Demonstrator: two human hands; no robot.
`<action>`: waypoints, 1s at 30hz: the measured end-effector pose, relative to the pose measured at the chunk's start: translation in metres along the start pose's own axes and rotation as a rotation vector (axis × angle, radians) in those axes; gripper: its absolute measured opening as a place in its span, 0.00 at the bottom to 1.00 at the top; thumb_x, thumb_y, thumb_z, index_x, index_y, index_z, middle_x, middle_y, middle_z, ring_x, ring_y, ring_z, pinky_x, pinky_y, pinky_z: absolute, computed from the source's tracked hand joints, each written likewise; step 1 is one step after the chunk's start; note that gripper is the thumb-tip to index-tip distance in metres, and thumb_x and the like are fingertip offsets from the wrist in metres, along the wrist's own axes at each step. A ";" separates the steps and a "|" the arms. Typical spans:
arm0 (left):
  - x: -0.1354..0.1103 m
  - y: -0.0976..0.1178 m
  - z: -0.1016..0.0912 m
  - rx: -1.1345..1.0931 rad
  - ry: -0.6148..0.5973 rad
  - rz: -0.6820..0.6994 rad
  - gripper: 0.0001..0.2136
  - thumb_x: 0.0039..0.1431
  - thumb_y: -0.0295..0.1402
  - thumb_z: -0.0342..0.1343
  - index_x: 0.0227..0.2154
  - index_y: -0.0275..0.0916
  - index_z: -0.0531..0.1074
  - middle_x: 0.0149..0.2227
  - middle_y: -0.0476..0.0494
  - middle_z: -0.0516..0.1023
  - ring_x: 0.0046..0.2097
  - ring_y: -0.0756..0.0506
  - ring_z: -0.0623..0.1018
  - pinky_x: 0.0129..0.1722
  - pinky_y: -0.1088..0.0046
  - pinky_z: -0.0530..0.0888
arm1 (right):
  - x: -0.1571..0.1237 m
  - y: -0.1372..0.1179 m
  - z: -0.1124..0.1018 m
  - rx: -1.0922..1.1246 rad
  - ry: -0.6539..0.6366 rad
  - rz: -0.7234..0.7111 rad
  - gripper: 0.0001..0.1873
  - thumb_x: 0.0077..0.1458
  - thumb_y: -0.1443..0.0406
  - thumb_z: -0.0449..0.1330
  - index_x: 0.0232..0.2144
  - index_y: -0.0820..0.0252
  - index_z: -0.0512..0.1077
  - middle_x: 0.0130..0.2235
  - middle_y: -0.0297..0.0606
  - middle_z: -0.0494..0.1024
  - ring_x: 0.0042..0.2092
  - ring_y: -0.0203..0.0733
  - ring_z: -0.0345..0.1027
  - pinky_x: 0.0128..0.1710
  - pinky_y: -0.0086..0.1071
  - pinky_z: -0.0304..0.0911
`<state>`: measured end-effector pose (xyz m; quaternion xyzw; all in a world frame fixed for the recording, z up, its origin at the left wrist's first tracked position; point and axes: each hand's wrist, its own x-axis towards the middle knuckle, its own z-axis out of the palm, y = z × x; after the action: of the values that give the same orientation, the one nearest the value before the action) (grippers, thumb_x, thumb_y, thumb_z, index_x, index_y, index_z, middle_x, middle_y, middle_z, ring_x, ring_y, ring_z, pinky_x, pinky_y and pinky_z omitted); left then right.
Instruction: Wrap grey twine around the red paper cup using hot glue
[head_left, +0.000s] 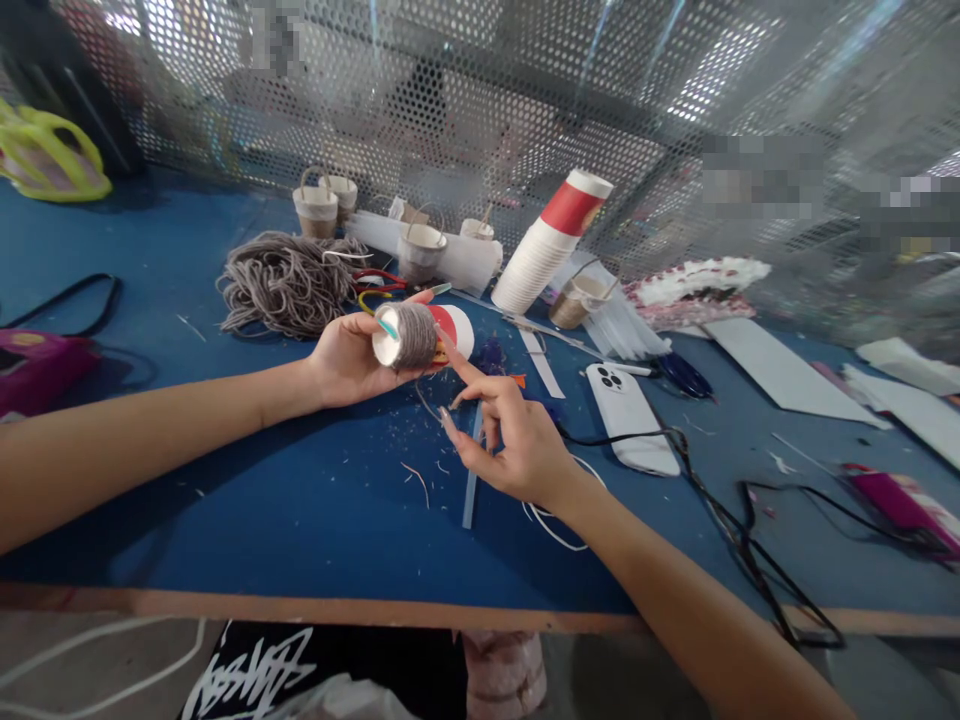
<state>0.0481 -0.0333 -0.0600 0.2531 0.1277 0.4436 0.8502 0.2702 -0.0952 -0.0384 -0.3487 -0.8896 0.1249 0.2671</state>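
1. A perforated metal screen (480,110) backs a blue worktop (247,500) scattered with fibre scraps; clock directions here read from the paper cup (464,333) at the work's center.
2. The cup lies on its side above the worktop, its base toward 9 o'clock and its white rim toward 3, with grey winding (416,335) circling the base end and a red band bare beside it.
3. The left hand (349,352) cradles the cup from the 9 o'clock side, fingers closed around it.
4. The right hand (517,440), at 4 o'clock, points its index finger at the edge of the winding, seemingly touching; its other fingers curl loosely, and whether they pinch a strand cannot be told.
5. The step in hand appears to be wrapping, or smoothing, cord around the cup. The next move seems to call for a steady left grip, with a light right fingertip keeping the turns snug.
6. A heap of grey cord (289,285) sits at 10 o'clock, small handled buckets (316,215) at 11, a leaning cup stack (536,265) at 2 and a white phone (637,425) near 4.
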 end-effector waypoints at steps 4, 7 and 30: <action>0.000 0.000 0.003 0.005 0.016 0.009 0.41 0.42 0.26 0.50 0.66 0.39 0.59 0.38 0.43 0.84 0.39 0.43 0.83 0.51 0.61 0.76 | 0.000 -0.003 -0.001 -0.003 -0.029 0.002 0.07 0.60 0.61 0.53 0.37 0.53 0.57 0.60 0.50 0.76 0.18 0.28 0.58 0.22 0.33 0.58; 0.000 0.001 0.004 -0.015 0.032 0.019 0.42 0.41 0.25 0.49 0.66 0.38 0.58 0.37 0.43 0.84 0.37 0.44 0.83 0.48 0.63 0.77 | 0.001 -0.003 -0.001 0.003 -0.051 -0.002 0.06 0.60 0.62 0.53 0.36 0.53 0.57 0.61 0.50 0.75 0.18 0.28 0.58 0.22 0.33 0.58; 0.000 0.001 -0.001 0.031 0.005 -0.004 0.44 0.38 0.28 0.49 0.66 0.36 0.57 0.36 0.45 0.84 0.38 0.44 0.83 0.50 0.60 0.77 | -0.001 -0.006 0.005 0.163 0.000 -0.006 0.10 0.60 0.63 0.56 0.39 0.52 0.56 0.61 0.46 0.75 0.18 0.25 0.61 0.18 0.30 0.58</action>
<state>0.0471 -0.0326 -0.0600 0.2647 0.1371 0.4405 0.8468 0.2649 -0.1002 -0.0409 -0.3230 -0.8776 0.1961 0.2949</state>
